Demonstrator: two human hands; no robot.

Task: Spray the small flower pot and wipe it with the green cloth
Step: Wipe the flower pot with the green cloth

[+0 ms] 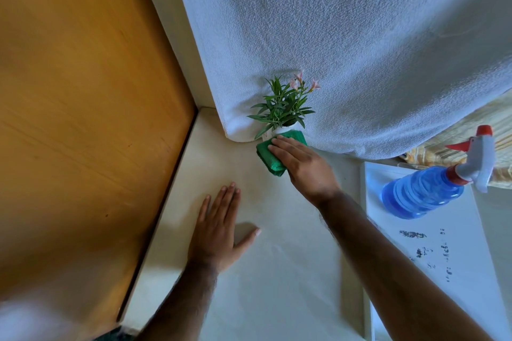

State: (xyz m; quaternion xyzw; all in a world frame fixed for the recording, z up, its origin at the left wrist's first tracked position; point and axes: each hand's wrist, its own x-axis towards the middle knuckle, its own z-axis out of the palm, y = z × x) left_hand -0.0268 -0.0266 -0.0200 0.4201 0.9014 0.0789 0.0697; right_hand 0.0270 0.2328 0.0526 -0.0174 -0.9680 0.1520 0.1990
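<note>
A small white flower pot with green leaves and pink blossoms stands on the cream surface, against a white textured cover. My right hand presses a folded green cloth against the pot's front, fingers laid over the cloth, so most of the pot is hidden. My left hand lies flat on the surface with fingers spread, holding nothing, nearer to me and to the left of the pot. A blue spray bottle with a white and red trigger head stands at the right.
A white textured cover hangs behind the pot. An orange-brown wooden panel runs along the left edge of the cream surface. The bottle rests on a white board with dark marks. Yellow striped fabric shows at far right.
</note>
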